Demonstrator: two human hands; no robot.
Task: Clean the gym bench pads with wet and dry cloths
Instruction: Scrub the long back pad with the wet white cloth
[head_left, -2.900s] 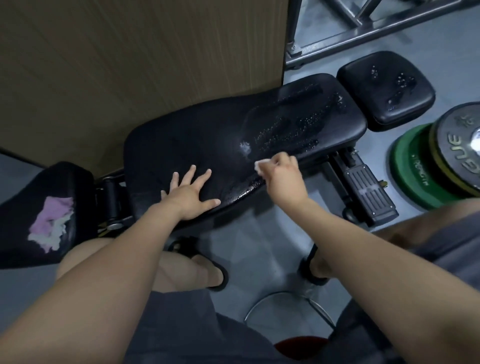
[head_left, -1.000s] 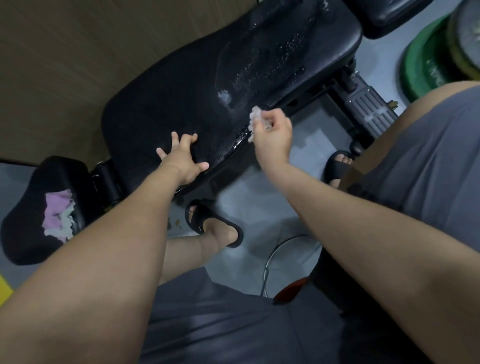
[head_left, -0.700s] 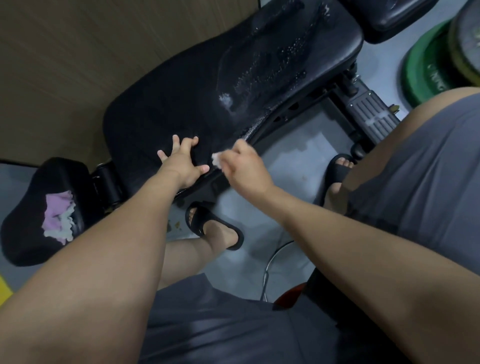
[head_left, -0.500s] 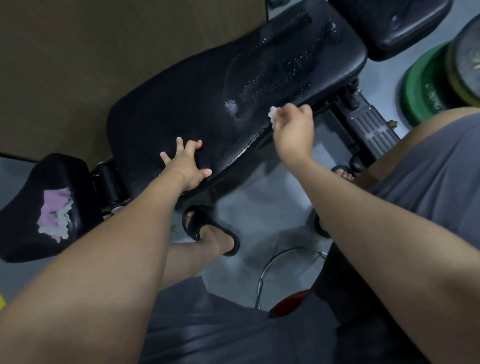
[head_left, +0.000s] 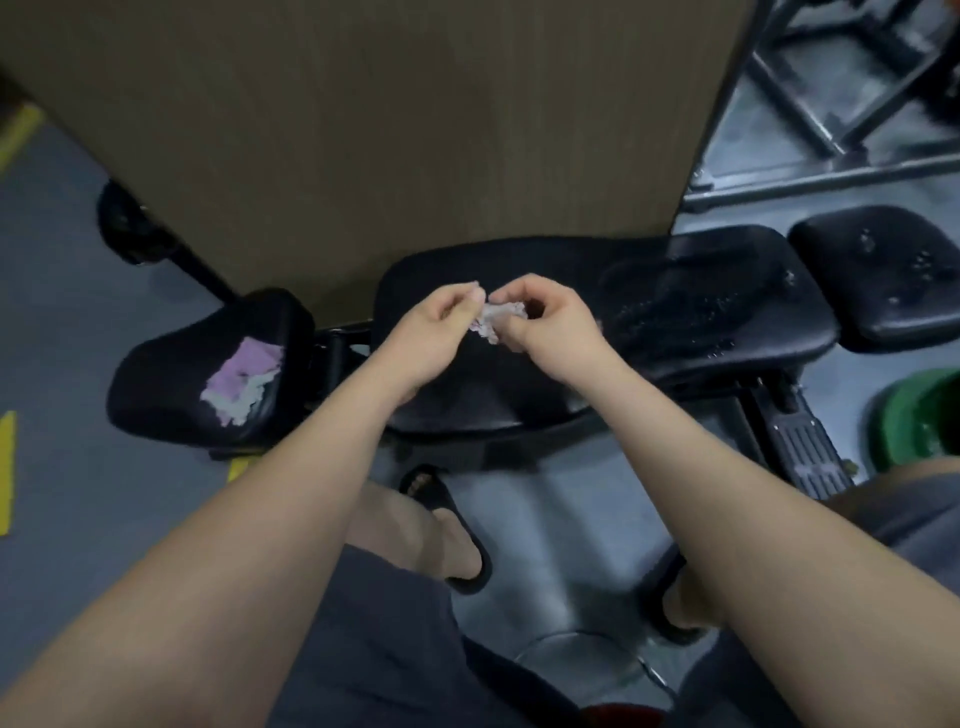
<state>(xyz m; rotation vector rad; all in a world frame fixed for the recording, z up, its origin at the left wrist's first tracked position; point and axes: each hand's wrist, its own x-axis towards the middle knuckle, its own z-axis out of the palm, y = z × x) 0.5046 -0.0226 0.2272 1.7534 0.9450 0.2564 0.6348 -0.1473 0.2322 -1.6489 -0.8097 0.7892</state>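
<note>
A long black bench pad (head_left: 727, 306) runs across the middle, its right half beaded with water. Above its left half, my left hand (head_left: 436, 332) and my right hand (head_left: 545, 322) both pinch a small crumpled whitish cloth (head_left: 493, 319) between their fingertips. A smaller black pad (head_left: 878, 275) at the right carries drops too. On the black pad (head_left: 171, 364) at the left lies a pink and white cloth (head_left: 241, 376).
A brown wooden panel (head_left: 389, 130) stands behind the bench. A grey metal frame (head_left: 831, 119) fills the upper right. A green weight plate (head_left: 919, 415) lies on the floor at the right beside a black foot plate (head_left: 805, 447). My sandalled feet rest below the bench.
My left hand has lifted off the pad and joined my right hand on the small cloth. The right hand stopped wiping the pad's near edge and moved left. The view swung upward.
</note>
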